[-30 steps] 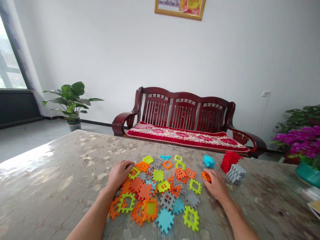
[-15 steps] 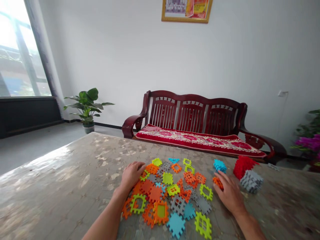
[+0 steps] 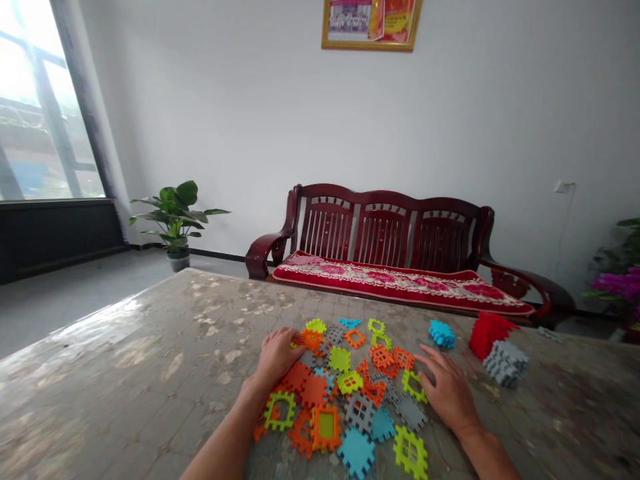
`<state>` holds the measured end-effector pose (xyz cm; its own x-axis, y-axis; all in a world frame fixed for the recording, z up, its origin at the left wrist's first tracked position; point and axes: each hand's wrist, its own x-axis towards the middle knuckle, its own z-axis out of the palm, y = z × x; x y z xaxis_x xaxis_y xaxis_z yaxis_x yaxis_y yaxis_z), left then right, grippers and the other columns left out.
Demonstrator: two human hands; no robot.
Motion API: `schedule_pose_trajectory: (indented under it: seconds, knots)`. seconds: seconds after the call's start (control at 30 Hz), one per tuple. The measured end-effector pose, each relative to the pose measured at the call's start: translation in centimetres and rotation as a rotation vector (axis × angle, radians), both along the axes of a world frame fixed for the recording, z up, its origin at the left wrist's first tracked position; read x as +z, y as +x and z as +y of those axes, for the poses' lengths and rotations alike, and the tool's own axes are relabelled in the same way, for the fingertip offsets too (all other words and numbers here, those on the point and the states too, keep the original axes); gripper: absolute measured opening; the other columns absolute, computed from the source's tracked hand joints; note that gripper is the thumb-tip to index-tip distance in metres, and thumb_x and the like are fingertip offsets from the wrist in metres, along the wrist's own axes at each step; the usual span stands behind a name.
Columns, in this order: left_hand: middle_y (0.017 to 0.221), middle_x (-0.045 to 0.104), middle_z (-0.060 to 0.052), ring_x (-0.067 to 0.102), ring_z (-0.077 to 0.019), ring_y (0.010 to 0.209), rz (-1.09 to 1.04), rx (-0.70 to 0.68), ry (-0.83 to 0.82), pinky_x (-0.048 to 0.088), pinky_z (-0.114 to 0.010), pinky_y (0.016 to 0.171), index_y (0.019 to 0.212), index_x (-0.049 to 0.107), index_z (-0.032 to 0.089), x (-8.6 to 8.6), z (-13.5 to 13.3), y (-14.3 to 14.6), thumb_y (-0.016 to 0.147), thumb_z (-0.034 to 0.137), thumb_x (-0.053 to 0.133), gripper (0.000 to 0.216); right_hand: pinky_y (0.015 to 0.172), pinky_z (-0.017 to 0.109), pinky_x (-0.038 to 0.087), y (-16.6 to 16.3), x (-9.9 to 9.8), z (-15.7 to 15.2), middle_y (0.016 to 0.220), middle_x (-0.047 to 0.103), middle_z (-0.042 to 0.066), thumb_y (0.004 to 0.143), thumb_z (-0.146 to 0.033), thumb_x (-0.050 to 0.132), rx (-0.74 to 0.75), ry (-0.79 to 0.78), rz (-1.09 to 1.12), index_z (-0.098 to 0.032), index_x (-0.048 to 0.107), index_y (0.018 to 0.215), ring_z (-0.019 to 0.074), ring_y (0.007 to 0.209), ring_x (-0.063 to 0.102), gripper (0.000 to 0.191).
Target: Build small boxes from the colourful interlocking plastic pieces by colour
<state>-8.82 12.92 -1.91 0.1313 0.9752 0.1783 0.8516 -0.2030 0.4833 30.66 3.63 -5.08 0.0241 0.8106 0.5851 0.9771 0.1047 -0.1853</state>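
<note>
My left hand (image 3: 278,359) rests at the left edge of a loose pile of plastic interlocking building tiles, its fingers lying over a mostly covered green tile (image 3: 295,345). Orange tiles (image 3: 314,389) lie just beside its wrist. On the pile's right side, my right hand (image 3: 448,390) is open with fingers spread. Its thumb is close to a green window-frame tile (image 3: 413,385), and its fingertips point towards an orange lattice tile (image 3: 403,359). A trace of orange shows between those fingers; the rest is hidden. Grey tiles (image 3: 360,412) and blue tiles (image 3: 357,452) fill the middle and front.
Behind my right hand stand a small blue stack (image 3: 442,333), a red stack (image 3: 493,333) and a grey stack (image 3: 507,363) of tiles. A wooden bench (image 3: 390,227) with a red cover is beyond the patterned table (image 3: 150,373).
My right hand has shifted left from beside the blue stack to the pile's edge, and its fingers have spread. My left hand has moved slightly right over the tiles.
</note>
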Motion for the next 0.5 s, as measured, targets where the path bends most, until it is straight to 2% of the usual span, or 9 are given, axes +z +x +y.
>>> schedule_pose_trajectory:
  seconds: [0.17,0.33,0.5]
  knots:
    - [0.104,0.067,-0.003,0.062,-0.0175,0.097,-0.164,-0.076,0.076,0.042,-0.028,0.090,0.087,0.067,0.022,-0.6,0.3,-0.1,0.076,0.018,0.057,0.015,0.103,0.041,0.043,0.2,-0.3,0.0,0.124,0.064,0.005,0.077,-0.019,0.047,0.019,0.004,0.014,-0.026,0.071,0.104,0.0237,0.114,0.058,0.037]
    - [0.095,0.064,-0.002,0.061,-0.0163,0.093,-0.332,-0.179,0.194,0.046,-0.027,0.087,0.078,0.063,0.021,-1.4,0.7,-0.1,0.066,0.006,0.052,0.021,0.101,0.041,0.046,0.3,-0.6,0.1,0.121,0.064,0.005,0.079,-0.019,0.046,0.067,0.035,0.042,-0.025,0.071,0.102,0.0228,0.110,0.060,0.035]
    - [0.082,0.061,0.000,0.060,-0.0146,0.080,-0.392,-0.196,0.292,0.048,-0.027,0.078,0.076,0.062,0.021,-1.4,1.0,0.0,0.064,0.005,0.048,0.024,0.099,0.041,0.047,0.2,-0.4,0.0,0.119,0.066,0.005,0.080,-0.019,0.045,0.079,0.067,0.067,-0.025,0.071,0.099,0.0224,0.109,0.062,0.033]
